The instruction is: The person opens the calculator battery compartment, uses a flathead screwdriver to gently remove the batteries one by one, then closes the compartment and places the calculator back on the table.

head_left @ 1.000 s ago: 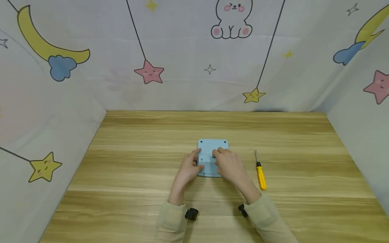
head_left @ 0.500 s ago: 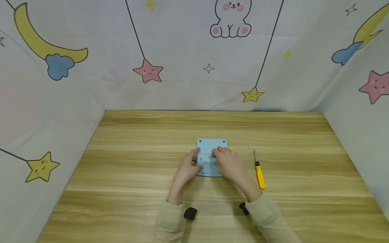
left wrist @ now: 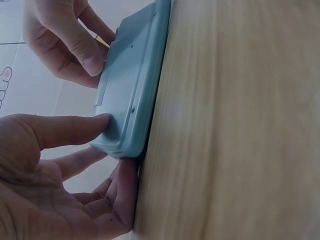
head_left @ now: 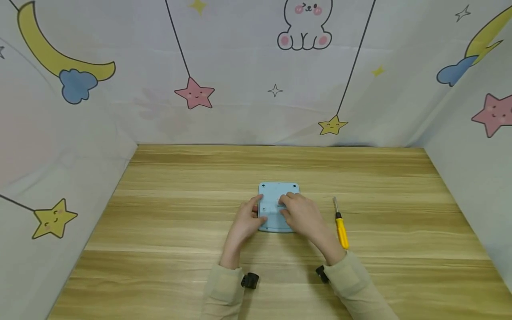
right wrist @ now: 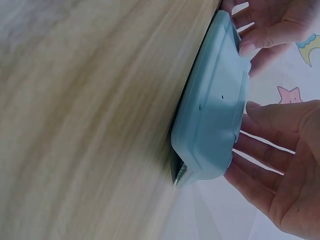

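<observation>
A light-blue flat device, probably a calculator, lies face down on the table with small dark screw holes in its back. My left hand grips its left edge, thumb on the back and other fingers along the side. In the right wrist view, the device shows its rounded edge against the table. My right hand has bent fingers and thumb at the middle of the back, beside a short dark slot. Whether those fingertips pinch a part is hidden. A yellow-handled screwdriver lies right of the device.
The wood-grain table reaches back to a printed cloth with stars and a cartoon animal. Cloth walls also stand at left and right. A small black camera sits at the left wrist.
My right thumb has drawn slightly away from the fingers at the middle of the device's back. The left hand, device and screwdriver keep their places; the head view shifted slightly.
</observation>
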{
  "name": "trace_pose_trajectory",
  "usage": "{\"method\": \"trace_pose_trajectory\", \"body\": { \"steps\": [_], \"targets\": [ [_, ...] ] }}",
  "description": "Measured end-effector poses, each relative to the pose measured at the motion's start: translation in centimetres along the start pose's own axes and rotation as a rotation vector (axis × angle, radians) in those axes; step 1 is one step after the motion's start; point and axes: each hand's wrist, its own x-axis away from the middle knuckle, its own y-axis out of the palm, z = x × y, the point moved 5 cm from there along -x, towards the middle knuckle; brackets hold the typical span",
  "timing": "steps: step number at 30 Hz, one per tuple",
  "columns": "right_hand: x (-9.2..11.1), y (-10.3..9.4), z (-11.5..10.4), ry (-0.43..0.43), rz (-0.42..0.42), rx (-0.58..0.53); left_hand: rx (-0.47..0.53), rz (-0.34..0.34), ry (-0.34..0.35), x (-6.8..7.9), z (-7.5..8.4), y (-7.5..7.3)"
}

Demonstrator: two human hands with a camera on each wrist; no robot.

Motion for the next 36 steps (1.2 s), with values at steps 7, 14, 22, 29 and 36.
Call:
{"method": "trace_pose_trajectory", "body": {
  "steps": [7,14,22,29,36],
  "targets": [
    [-0.02,-0.28,-0.24,0.002,0.004,-0.023,-0.013,0.005,0.008,-0.05,0.01,-0.12],
    [0.12,-0.40,-0.32,0.001,0.049,-0.040,0.004,0.003,0.011,0.03,0.00,-0.19],
    [0.08,-0.59,-0.32,0.008,0.096,-0.099,0.011,0.004,0.011,0.05,0.07,-0.26],
    [0.17,-0.68,-0.48,-0.021,0.104,-0.107,0.005,0.006,0.017,-0.07,0.03,-0.22],
    [0.34,-0.59,-0.53,-0.035,0.091,-0.108,0.010,-0.004,0.013,0.03,-0.20,-0.11]
  ]
}}
